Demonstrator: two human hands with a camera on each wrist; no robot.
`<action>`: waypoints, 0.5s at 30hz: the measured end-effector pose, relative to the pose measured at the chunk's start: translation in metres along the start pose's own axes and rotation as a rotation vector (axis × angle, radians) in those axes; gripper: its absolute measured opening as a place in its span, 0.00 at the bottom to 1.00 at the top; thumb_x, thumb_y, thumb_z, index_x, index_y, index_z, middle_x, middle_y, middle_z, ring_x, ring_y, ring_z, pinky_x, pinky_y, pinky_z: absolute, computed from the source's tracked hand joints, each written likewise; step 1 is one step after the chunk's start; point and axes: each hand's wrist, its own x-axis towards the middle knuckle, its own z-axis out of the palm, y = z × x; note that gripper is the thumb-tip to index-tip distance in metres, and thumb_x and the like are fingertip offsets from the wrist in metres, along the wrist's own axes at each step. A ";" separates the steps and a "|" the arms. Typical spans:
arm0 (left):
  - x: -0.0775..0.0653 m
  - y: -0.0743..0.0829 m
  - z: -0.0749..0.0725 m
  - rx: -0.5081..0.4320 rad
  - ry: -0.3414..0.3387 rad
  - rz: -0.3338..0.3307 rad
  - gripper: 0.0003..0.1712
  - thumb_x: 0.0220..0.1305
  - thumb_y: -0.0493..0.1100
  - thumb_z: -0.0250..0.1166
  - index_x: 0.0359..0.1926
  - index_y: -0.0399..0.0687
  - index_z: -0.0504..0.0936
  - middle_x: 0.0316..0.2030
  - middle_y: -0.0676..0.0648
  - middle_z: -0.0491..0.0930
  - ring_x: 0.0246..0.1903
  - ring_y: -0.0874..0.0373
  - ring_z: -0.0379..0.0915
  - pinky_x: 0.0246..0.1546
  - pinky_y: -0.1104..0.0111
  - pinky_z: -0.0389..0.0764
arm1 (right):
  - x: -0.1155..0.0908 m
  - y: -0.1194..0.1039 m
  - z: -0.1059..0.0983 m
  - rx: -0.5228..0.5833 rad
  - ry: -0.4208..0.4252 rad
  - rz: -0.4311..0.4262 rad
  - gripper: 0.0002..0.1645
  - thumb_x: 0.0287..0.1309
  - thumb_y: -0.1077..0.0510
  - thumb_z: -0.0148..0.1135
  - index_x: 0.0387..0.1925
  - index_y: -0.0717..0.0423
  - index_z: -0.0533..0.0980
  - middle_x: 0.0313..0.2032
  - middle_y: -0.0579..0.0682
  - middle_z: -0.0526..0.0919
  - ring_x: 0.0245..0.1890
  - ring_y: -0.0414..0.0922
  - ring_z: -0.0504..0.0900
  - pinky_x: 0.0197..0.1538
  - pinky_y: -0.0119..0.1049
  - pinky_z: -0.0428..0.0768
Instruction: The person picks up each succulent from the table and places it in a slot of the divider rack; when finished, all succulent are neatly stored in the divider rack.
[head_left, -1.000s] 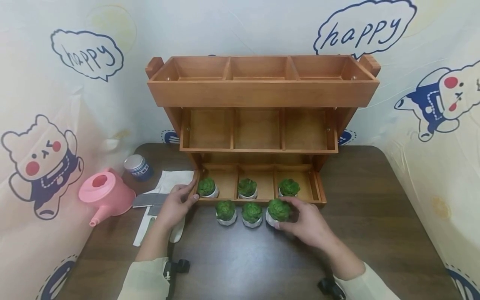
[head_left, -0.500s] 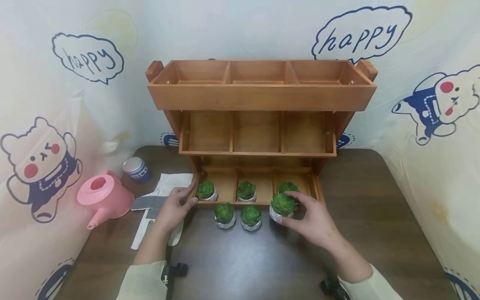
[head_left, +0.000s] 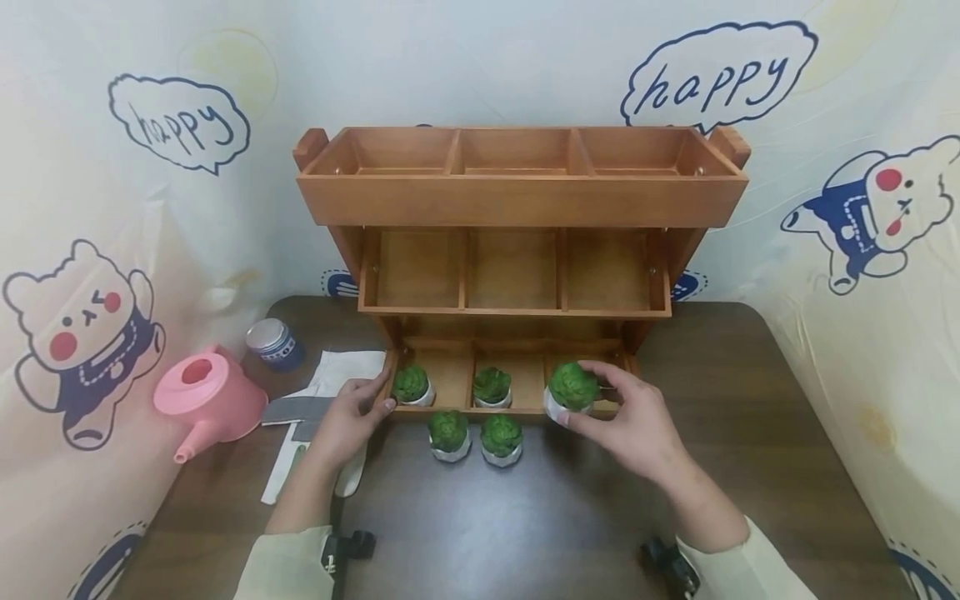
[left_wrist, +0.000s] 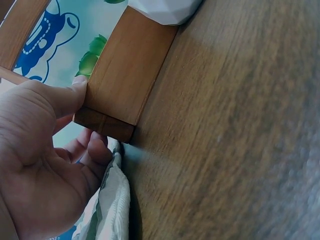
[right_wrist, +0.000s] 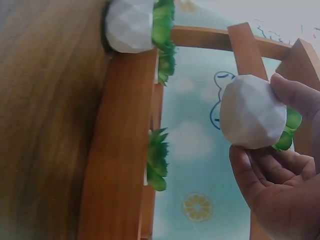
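Note:
My right hand (head_left: pixel 639 425) pinches a potted succulent (head_left: pixel 573 386) between thumb and fingers, raised at the front of the bottom tier's right compartment. Its white faceted pot (right_wrist: pixel 252 112) shows whole in the right wrist view. Behind it in the head view, another succulent (right_wrist: pixel 158 160) in that compartment is hidden. My left hand (head_left: pixel 351 421) grips the front left corner of the three-tier wooden shelf (head_left: pixel 521 202), thumb on the front board (left_wrist: pixel 132 70). One succulent (head_left: pixel 412 385) sits in the left compartment, one (head_left: pixel 492 387) in the middle. Two more, a left one (head_left: pixel 449 435) and a right one (head_left: pixel 501 438), stand before the shelf.
A pink watering can (head_left: pixel 210 402) and a blue jar with a silver lid (head_left: pixel 275 343) stand at the left. White and grey gloves (head_left: pixel 347 367) lie partly under my left forearm. A printed curtain (head_left: pixel 480 67) surrounds the dark wooden table (head_left: pixel 480 533).
My right hand has lifted the succulent from the table in front of the shelf, up and slightly right towards the right compartment. My left hand stays at the shelf's corner.

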 end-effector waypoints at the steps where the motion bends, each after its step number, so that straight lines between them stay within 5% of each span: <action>1: 0.000 0.000 0.000 -0.002 -0.001 -0.001 0.35 0.75 0.53 0.64 0.78 0.53 0.67 0.62 0.39 0.70 0.63 0.40 0.68 0.65 0.40 0.67 | 0.001 -0.001 -0.001 0.000 0.001 0.001 0.42 0.46 0.45 0.85 0.62 0.50 0.78 0.50 0.51 0.86 0.46 0.51 0.87 0.50 0.51 0.85; 15: 0.000 0.000 -0.001 -0.002 -0.010 -0.002 0.35 0.75 0.52 0.64 0.78 0.52 0.66 0.63 0.39 0.69 0.63 0.39 0.68 0.65 0.40 0.67 | 0.015 -0.023 -0.022 0.005 0.035 -0.020 0.43 0.48 0.42 0.84 0.64 0.49 0.77 0.52 0.47 0.84 0.44 0.44 0.85 0.47 0.42 0.85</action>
